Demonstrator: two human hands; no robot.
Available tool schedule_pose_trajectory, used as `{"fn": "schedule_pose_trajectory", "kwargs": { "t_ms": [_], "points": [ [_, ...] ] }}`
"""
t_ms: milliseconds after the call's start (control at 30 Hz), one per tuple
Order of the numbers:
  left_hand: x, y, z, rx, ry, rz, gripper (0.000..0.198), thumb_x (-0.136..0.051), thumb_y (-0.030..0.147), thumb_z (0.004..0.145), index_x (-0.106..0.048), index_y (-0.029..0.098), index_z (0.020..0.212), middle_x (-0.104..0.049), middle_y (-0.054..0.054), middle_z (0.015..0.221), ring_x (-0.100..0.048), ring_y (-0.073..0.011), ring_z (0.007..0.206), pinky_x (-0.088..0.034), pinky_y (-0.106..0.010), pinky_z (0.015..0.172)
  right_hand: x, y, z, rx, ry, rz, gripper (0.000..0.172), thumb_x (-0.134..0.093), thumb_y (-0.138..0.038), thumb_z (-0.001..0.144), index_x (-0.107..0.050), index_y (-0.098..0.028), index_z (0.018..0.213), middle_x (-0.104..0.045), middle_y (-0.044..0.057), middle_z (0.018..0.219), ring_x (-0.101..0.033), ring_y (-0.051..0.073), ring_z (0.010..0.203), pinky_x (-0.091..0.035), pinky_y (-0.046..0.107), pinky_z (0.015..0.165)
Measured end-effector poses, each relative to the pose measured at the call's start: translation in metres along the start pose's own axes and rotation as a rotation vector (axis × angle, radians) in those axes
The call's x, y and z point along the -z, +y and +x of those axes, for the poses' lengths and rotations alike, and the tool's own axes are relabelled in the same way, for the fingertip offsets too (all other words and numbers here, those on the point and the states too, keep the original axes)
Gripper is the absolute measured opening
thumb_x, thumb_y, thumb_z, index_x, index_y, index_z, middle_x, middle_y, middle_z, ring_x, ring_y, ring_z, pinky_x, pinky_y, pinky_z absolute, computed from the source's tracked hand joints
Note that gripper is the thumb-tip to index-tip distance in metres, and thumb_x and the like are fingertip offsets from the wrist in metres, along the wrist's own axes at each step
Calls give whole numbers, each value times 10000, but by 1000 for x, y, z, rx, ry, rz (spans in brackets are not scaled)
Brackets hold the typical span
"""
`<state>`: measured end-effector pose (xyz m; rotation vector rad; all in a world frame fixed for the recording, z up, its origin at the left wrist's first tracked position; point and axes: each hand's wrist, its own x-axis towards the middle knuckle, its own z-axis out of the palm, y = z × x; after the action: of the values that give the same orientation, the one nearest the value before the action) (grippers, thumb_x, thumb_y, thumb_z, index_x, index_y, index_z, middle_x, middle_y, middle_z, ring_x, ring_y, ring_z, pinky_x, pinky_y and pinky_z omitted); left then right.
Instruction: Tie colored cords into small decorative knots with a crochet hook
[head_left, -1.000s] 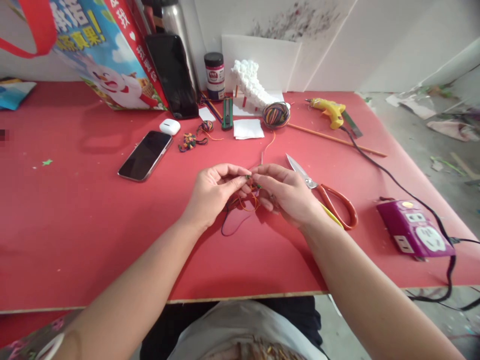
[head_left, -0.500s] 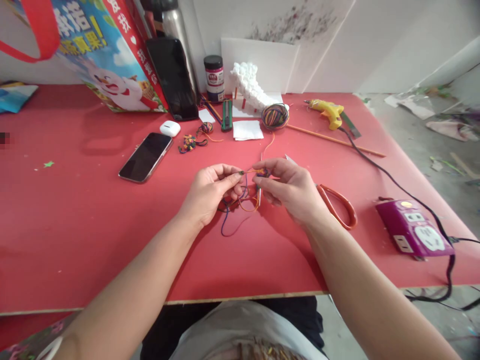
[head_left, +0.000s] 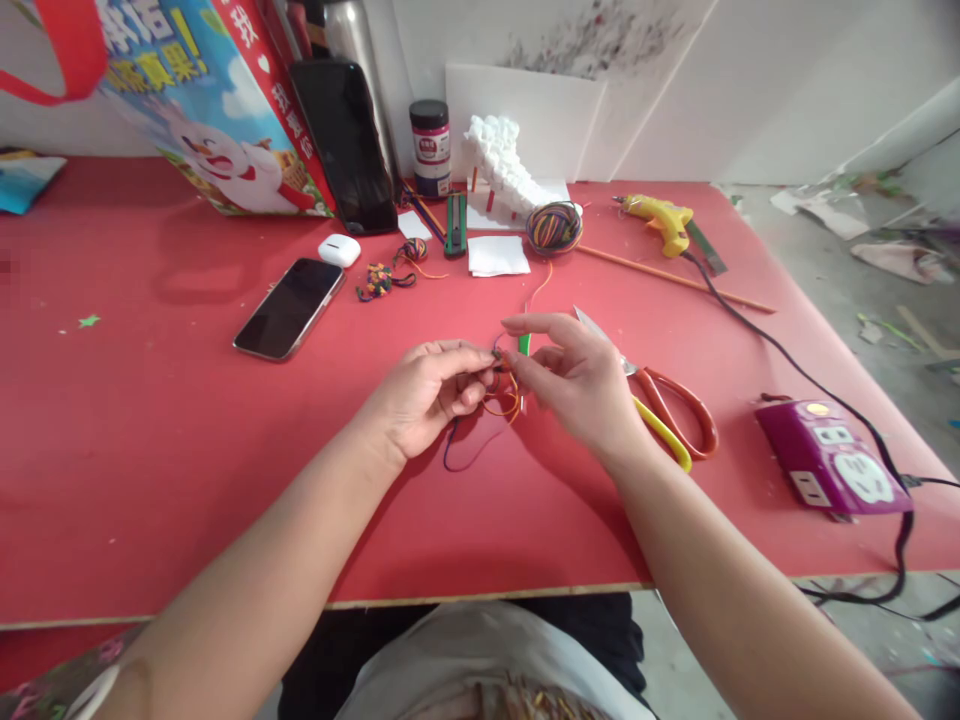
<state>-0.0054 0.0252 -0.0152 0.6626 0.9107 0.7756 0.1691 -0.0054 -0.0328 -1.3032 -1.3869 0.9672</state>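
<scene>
My left hand (head_left: 431, 395) is closed, its thumb and forefinger pinching a small dark bit of multicoloured yarn (head_left: 499, 357). My right hand (head_left: 577, 380) is just right of it, forefinger lifted away from the thumb and the other fingers loosely curled. Its thumb tip meets the yarn at my left fingertips. Loose orange and purple strands (head_left: 511, 404) hang and loop onto the table below. Between my right thumb and forefinger shows a green piece (head_left: 524, 344), with a thin metal tip below the thumb; the rest is hidden.
Scissors (head_left: 679, 400) with orange and yellow handles lie beside my right wrist. Behind are a yarn ball (head_left: 553, 228), a small knotted yarn piece (head_left: 379, 281), a phone (head_left: 289, 308) and a yellow glue gun (head_left: 660, 220). A purple power socket (head_left: 829, 455) stands at right.
My hands have come closer together, and the taut strand between them is gone. My right forefinger has lifted off the thumb, uncovering the green piece. More of the scissors shows.
</scene>
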Motion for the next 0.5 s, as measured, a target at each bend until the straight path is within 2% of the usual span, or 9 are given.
{"fn": "schedule_pose_trajectory", "kwargs": {
  "t_ms": [133,233,400,500],
  "points": [
    [-1,0,0,-14,26,-26,132,-785,144,716,-699,75,643,-595,-31,583,-431,-30,442,-281,-164,403,-3,1,-3,186,64,-136,139,-714,-212,898,-703,-229,1036,-676,28,1049,-600,111,687,-492,276,598],
    [0,-1,0,-11,22,-38,142,-802,145,725,-699,75,658,-597,-24,606,-414,-19,443,-272,-153,400,-6,-2,-5,295,53,-200,74,-687,-162,893,-673,-233,905,-660,23,959,-596,129,700,-490,274,583],
    [2,-1,1,-16,-2,-59,195,-854,161,705,-689,74,648,-566,-3,582,-411,-14,442,-260,-141,392,-10,-2,-7,301,37,-246,81,-663,-156,919,-663,-236,904,-656,27,952,-612,129,691,-516,282,600],
    [2,-2,1,-26,-11,-65,204,-879,159,686,-699,68,658,-602,-18,606,-428,-12,448,-263,-137,390,-10,0,-6,309,56,-261,78,-656,-152,917,-661,-230,920,-658,21,937,-597,119,669,-505,275,594]
  ]
}}
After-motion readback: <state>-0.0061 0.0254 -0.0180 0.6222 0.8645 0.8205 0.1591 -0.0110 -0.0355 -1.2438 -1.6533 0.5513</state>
